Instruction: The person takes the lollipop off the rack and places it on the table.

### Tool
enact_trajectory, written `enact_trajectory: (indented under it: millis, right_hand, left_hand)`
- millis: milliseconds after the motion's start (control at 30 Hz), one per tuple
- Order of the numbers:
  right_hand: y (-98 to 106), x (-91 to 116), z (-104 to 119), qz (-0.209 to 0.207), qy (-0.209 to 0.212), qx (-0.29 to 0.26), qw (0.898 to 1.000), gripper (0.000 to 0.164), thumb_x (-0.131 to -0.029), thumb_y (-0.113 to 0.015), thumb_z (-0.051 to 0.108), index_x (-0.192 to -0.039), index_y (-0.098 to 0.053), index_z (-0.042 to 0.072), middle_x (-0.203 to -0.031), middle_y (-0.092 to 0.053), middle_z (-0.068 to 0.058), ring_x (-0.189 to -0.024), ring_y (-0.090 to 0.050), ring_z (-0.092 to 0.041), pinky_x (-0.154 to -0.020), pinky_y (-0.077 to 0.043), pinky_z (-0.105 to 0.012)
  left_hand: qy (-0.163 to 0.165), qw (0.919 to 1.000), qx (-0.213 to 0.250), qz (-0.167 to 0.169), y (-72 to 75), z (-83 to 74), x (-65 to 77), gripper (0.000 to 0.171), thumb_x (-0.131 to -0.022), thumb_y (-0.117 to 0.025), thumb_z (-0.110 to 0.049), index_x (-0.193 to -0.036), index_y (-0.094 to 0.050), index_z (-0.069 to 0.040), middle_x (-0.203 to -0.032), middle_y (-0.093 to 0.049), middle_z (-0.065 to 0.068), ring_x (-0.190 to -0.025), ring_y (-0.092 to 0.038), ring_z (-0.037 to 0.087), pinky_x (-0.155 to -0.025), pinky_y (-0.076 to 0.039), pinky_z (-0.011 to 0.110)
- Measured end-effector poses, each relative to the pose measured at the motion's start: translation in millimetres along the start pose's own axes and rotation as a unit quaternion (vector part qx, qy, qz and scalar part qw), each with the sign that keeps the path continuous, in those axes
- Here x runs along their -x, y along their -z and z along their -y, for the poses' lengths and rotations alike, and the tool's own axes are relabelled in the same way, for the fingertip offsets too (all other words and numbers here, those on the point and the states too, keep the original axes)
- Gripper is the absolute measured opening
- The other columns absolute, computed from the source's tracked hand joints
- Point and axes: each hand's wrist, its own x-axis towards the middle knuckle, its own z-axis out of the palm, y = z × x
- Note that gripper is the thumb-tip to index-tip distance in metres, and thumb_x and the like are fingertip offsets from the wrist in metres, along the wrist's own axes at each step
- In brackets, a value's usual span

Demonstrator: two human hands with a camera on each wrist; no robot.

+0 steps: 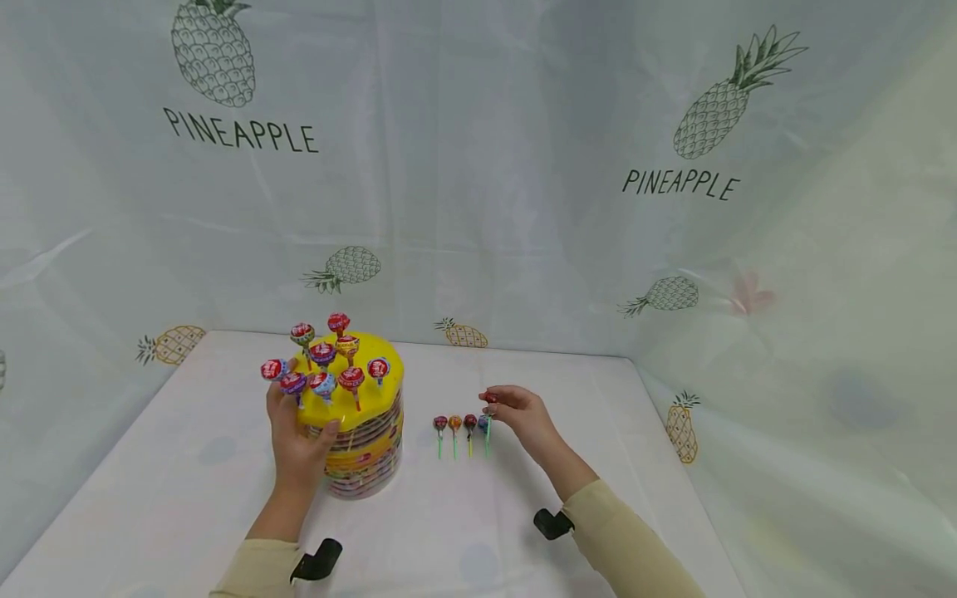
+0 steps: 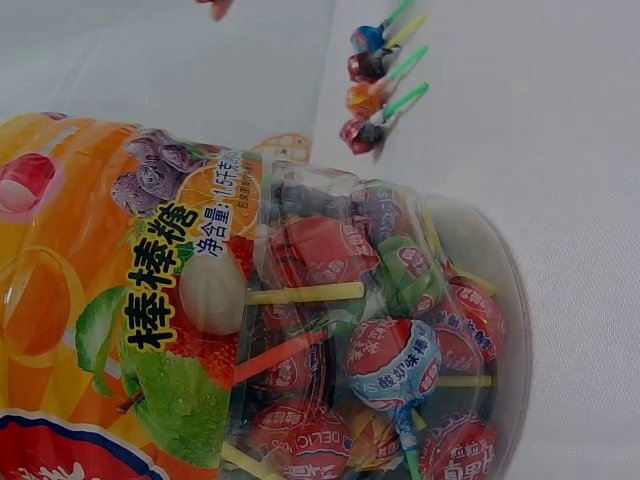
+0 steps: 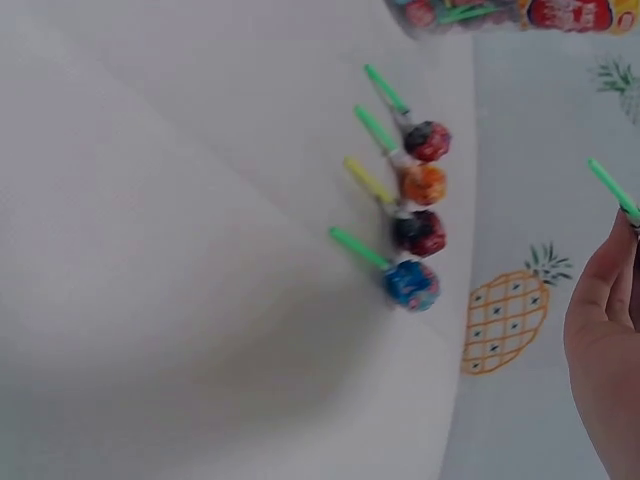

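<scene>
A clear jar full of wrapped lollipops stands on the left, its yellow lid set with several upright lollipops. My left hand grips the lid's left side, thumb at the front; part of its fingers is hidden. To the jar's right, my right hand pinches a red-headed lollipop by its head, its green stick pointing down. Below that hand lies a row of lollipops: a dark red one, an orange one, a dark one with a yellow stick and a blue one.
A white cloth covers the table. Pale curtains printed with pineapples hang behind it and at the sides. Each wrist carries a black camera mount, as on the left sleeve.
</scene>
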Motion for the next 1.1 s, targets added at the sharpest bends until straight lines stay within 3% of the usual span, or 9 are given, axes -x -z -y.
enact_trajectory:
  millis: [200,367,467,767,933,1100]
  right_hand:
    - [5.4,-0.6,-14.7,-0.035,-0.025,-0.015,0.999,0.029,-0.091,-0.066,0.002,-0.120,-0.065,0.000,-0.115,-0.067,-0.015,-0.108,-0.062,-0.034,-0.090,-0.053,-0.041]
    - [10.7,-2.8,-29.1,-0.050,-0.033,-0.019,0.998,0.035,-0.090,-0.067,0.000,-0.124,-0.061,-0.005,-0.113,-0.068,-0.017,-0.108,-0.060,-0.044,-0.087,-0.055,-0.038]
    - [14.2,-3.8,-37.1,-0.050,-0.041,-0.005,0.998,0.039,-0.091,-0.065,0.001,-0.129,-0.058,-0.006,-0.113,-0.068,-0.016,-0.106,-0.061,-0.042,-0.084,-0.055,-0.033]
    - [18.7,-7.1,-54.0,-0.062,-0.071,0.031,0.995,0.038,-0.088,-0.067,-0.003,-0.125,-0.061,-0.007,-0.115,-0.065,-0.018,-0.098,-0.066,-0.026,-0.082,-0.056,-0.033]
    - [18.5,-9.6,-59.4,-0.068,-0.086,0.062,0.992,0.037,-0.085,-0.072,0.002,-0.120,-0.065,-0.004,-0.115,-0.062,-0.016,-0.091,-0.066,-0.017,-0.079,-0.057,-0.032]
    - [20.5,-13.7,-64.8,-0.082,-0.089,0.083,0.989,0.033,-0.084,-0.074,0.002,-0.116,-0.068,-0.002,-0.106,-0.068,-0.012,-0.085,-0.066,-0.016,-0.074,-0.056,-0.029]
  left_hand:
    - [0.005,0.9999,-0.011,-0.001,-0.4,-1.2,0.0,0.078,-0.089,-0.070,-0.039,-0.151,-0.032,-0.013,-0.150,-0.024,0.001,-0.136,-0.030,0.011,-0.101,-0.034,0.010]
    - [-0.005,1.0000,-0.001,-0.006,-2.4,-27.7,-2.6,0.075,-0.092,-0.066,-0.036,-0.150,-0.029,-0.005,-0.149,-0.024,0.004,-0.133,-0.030,0.006,-0.101,-0.032,0.009]
    - [-0.011,0.9999,0.002,-0.008,-3.2,-38.6,-3.8,0.076,-0.093,-0.064,-0.040,-0.149,-0.030,-0.002,-0.147,-0.025,0.004,-0.132,-0.030,0.005,-0.101,-0.031,0.009]
    - [0.008,0.9999,0.007,-0.006,-1.9,-2.4,-1.6,0.082,-0.086,-0.071,-0.042,-0.151,-0.032,-0.011,-0.148,-0.027,-0.002,-0.132,-0.034,0.009,-0.097,-0.037,0.009]
    - [0.009,0.9998,0.020,0.001,0.0,-0.7,-1.2,0.083,-0.085,-0.072,-0.042,-0.152,-0.032,-0.015,-0.148,-0.027,-0.002,-0.132,-0.035,0.013,-0.098,-0.038,0.011]
    - [0.002,1.0000,0.004,-0.002,-1.2,-1.6,-0.7,0.082,-0.088,-0.069,-0.044,-0.151,-0.031,-0.010,-0.148,-0.026,-0.001,-0.133,-0.032,0.010,-0.100,-0.035,0.010]
